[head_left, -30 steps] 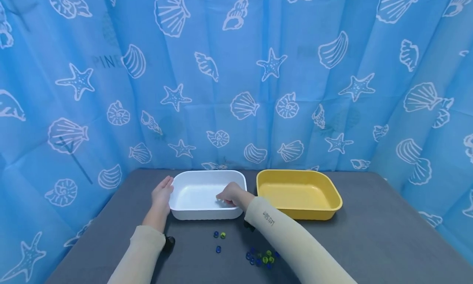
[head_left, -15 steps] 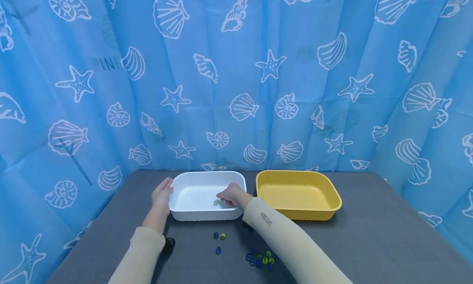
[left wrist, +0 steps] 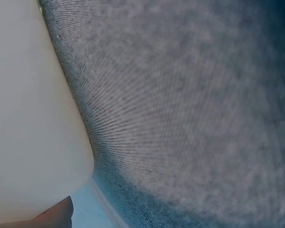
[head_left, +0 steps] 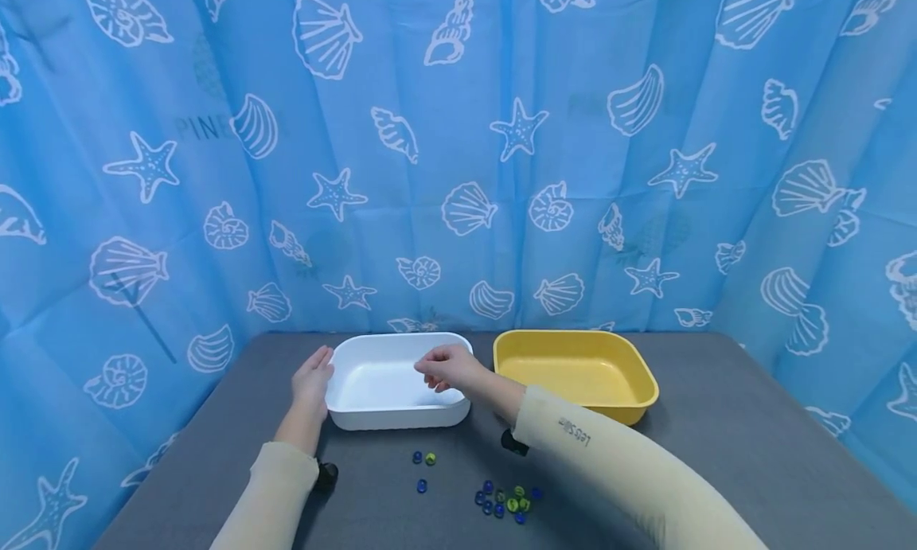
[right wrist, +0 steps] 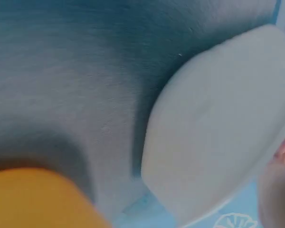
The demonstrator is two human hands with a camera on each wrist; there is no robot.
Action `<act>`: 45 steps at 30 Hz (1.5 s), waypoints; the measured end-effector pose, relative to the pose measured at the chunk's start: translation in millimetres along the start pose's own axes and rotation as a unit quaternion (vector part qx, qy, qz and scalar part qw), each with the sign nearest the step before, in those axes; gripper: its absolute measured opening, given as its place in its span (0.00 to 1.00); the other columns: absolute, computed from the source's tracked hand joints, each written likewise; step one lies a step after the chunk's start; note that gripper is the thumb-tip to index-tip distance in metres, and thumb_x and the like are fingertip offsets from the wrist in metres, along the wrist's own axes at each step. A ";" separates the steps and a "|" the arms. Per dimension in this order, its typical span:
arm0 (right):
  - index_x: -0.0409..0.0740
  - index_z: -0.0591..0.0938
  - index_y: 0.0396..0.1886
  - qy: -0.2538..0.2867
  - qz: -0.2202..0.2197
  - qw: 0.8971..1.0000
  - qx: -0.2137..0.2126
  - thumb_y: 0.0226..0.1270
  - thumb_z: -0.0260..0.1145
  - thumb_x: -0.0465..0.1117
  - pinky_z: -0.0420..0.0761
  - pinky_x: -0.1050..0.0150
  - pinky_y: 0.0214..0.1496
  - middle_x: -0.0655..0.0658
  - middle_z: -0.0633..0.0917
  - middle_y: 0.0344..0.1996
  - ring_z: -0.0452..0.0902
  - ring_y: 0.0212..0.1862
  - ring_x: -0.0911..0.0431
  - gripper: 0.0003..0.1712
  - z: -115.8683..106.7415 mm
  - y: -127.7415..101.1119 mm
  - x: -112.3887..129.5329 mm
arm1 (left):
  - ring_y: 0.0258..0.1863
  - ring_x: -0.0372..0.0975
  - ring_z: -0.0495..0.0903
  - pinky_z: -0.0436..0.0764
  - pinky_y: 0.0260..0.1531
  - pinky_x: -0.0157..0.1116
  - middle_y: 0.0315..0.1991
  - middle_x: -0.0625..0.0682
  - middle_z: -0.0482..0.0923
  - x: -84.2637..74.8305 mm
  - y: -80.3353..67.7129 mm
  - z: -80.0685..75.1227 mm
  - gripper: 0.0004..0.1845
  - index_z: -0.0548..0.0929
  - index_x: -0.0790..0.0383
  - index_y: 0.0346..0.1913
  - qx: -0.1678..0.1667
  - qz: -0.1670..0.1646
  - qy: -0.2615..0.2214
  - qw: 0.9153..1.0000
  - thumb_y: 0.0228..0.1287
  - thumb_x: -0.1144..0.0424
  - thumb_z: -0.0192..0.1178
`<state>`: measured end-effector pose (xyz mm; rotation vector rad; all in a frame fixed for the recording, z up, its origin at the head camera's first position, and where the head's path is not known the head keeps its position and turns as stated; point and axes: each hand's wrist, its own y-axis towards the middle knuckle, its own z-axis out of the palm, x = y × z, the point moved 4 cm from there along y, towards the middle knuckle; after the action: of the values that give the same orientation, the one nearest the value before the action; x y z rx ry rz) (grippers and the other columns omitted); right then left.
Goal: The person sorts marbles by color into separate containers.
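My left hand (head_left: 312,379) rests against the left wall of a white plastic tray (head_left: 397,419), its fingers extended along the rim. A fingertip (left wrist: 59,214) shows beside the tray wall in the left wrist view. Over the tray's right half is my right hand (head_left: 451,368), thumb and index finger brought together and the other fingers curled below. I cannot tell whether a marble is between them. No marble shows on the visible part of the tray floor; the part behind the right hand is hidden.
A yellow plastic tray (head_left: 614,414) stands to the right of the white one. On the grey tabletop (head_left: 716,454) in front lie a cluster of blue and yellow-green glass marbles (head_left: 512,505) and, further left, a few more marbles (head_left: 422,485). A blue shell-print curtain (head_left: 458,152) hangs behind.
My right hand has lifted from the white tray's floor, and its forearm has swung right. The yellow-green marble seen by its fingertips half a second ago no longer shows. My left hand stays put.
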<state>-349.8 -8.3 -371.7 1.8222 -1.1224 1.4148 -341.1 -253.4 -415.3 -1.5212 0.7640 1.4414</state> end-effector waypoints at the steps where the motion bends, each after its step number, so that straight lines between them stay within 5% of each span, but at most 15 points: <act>1: 0.25 0.80 0.45 -0.004 -0.016 1.000 0.022 0.71 0.61 0.38 0.81 0.66 0.35 0.46 0.80 0.25 0.75 0.29 0.57 0.16 0.0 -4.4 1.4 | 0.74 0.45 0.52 0.55 0.70 0.42 0.75 0.55 0.54 0.1 -0.1 -0.6 0.27 0.54 0.60 0.76 0.000 0.000 0.003 1.000 0.78 0.69 0.40; 8: 0.26 0.80 0.47 -0.083 -0.120 0.976 0.165 0.70 0.62 0.35 0.80 0.69 0.36 0.38 0.83 0.31 0.76 0.29 0.61 0.14 -3.2 -33.8 2.9 | 0.74 0.45 0.52 0.54 0.70 0.43 0.75 0.54 0.54 -1.1 -1.9 -3.6 0.27 0.53 0.59 0.76 -0.002 0.000 0.009 1.000 0.79 0.68 0.40; 16: 0.30 0.80 0.54 -0.154 -0.111 0.942 0.276 0.67 0.65 0.32 0.78 0.72 0.36 0.53 0.80 0.28 0.75 0.30 0.64 0.17 2.2 -50.2 -14.2 | 0.74 0.45 0.51 0.54 0.70 0.43 0.75 0.55 0.54 -3.5 -1.7 -2.5 0.27 0.53 0.59 0.76 0.002 0.006 0.004 1.000 0.78 0.69 0.39; 28: 0.38 0.79 0.60 -0.261 -0.102 0.926 0.255 0.63 0.69 0.35 0.72 0.74 0.27 0.55 0.75 0.22 0.70 0.23 0.66 0.24 14.3 -47.0 -37.3 | 0.73 0.44 0.53 0.55 0.70 0.42 0.74 0.54 0.56 -5.2 0.4 2.5 0.26 0.55 0.59 0.76 -0.001 0.007 0.010 1.000 0.78 0.68 0.40; 45: 0.42 0.86 0.50 -0.303 -0.072 0.925 0.216 0.64 0.68 0.36 0.75 0.73 0.23 0.58 0.83 0.23 0.73 0.20 0.64 0.14 26.1 -44.9 -42.4 | 0.73 0.44 0.54 0.56 0.70 0.41 0.74 0.54 0.55 -1.1 -0.3 1.1 0.27 0.55 0.59 0.76 -0.004 0.000 -0.005 1.000 0.78 0.70 0.40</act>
<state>-301.9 3.3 -417.1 2.7246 -0.9596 1.0904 -341.5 -252.4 -414.1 -1.5200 0.7532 1.4526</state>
